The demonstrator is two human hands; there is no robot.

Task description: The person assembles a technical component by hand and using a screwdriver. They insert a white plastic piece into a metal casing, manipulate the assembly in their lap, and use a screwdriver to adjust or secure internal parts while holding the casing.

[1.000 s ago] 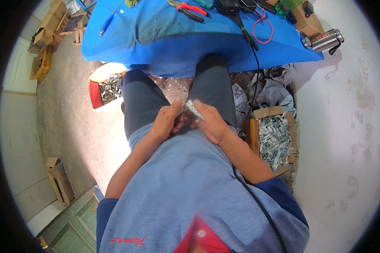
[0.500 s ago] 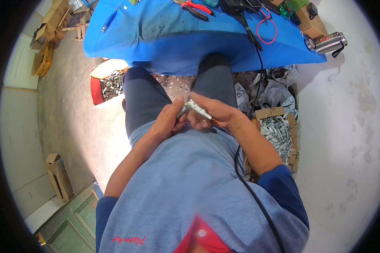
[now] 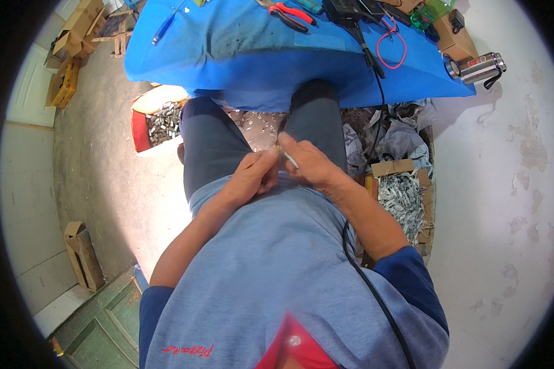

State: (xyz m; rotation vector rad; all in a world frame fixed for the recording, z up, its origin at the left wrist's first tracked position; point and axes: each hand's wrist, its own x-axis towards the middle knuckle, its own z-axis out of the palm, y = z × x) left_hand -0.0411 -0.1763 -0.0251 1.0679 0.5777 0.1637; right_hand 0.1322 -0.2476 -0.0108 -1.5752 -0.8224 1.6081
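My two hands meet over my lap, thumbs nearly touching. Between the fingers of my right hand (image 3: 311,161) a slim white piece (image 3: 290,160) pokes out, only its edge showing. My right thumb presses over its upper end, and the fingers curl underneath. My left hand (image 3: 252,171) is closed, with its thumb and forefinger pinched against the same spot; what lies inside that pinch is hidden. The piece's kind cannot be made out.
Ahead, a blue-covered table (image 3: 246,67) bears red-handled pliers (image 3: 288,15), a blue screwdriver (image 3: 163,27), cables and a steel flask (image 3: 481,67). A carton of white strips (image 3: 401,200) stands at right, a red-sided box of metal pieces (image 3: 164,123) at left. A black cable (image 3: 375,286) crosses my shirt.
The white piece, earlier lying broad and in full view across my right fingers, has turned and is now mostly covered. My right hand has closed over it; the thumbs have come together.
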